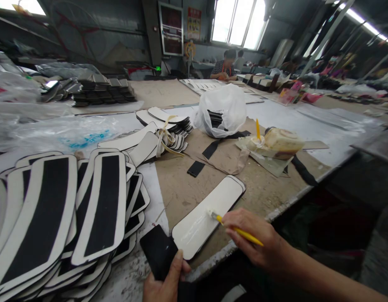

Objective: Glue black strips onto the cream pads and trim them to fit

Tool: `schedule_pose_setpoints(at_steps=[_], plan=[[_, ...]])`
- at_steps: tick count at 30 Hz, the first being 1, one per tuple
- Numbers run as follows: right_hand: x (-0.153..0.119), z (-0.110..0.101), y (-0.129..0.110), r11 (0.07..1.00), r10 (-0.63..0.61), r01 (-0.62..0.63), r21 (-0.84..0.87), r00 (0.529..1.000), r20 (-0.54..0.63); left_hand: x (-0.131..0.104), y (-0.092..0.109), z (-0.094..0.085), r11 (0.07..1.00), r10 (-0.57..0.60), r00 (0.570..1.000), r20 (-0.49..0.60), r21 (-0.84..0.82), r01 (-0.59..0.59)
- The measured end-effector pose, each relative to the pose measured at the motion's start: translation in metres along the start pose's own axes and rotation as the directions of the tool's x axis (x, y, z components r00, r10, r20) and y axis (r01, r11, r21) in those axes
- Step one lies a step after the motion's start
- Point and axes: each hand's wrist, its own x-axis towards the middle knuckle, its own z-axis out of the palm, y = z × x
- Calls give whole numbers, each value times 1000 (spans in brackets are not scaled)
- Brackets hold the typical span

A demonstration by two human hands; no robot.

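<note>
Right grip, knuckles up, pinches yellow brush against white panel; left grip clasps black piece

Elongated cream panel with rounded ends: smooth face, glossy with wet-looking streaks. Slim yellow-handled brush on the panel: handle smooth, plastic-looking. Flat black strip at the panel's near-left end: smooth, faintly shiny. Brown paper-like sheet beneath the panel: matt, stained, speckled. Stacked black pieces with white borders, left of the panel: matt dark centres. Translucent white bag beyond the panel: thin, crinkled plastic. Yellowish container beyond and right of the panel: cloudy, plastic-looking, stained.
</note>
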Motion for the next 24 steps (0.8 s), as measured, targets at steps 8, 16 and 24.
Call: schedule_pose_setpoints(at_steps=[8,16,24], plan=[[12,23,-11,777,499,-467,423,866,38,-8,1,6,992,16,1000,-18,-125,-18],[6,11,-9,861,482,-447,244,870,-106,-9,-1,7,986,13,1000,3,-164,-13],[4,25,-8,870,453,-426,248,890,-58,-8,-4,6,990,39,999,-2,-133,-39]])
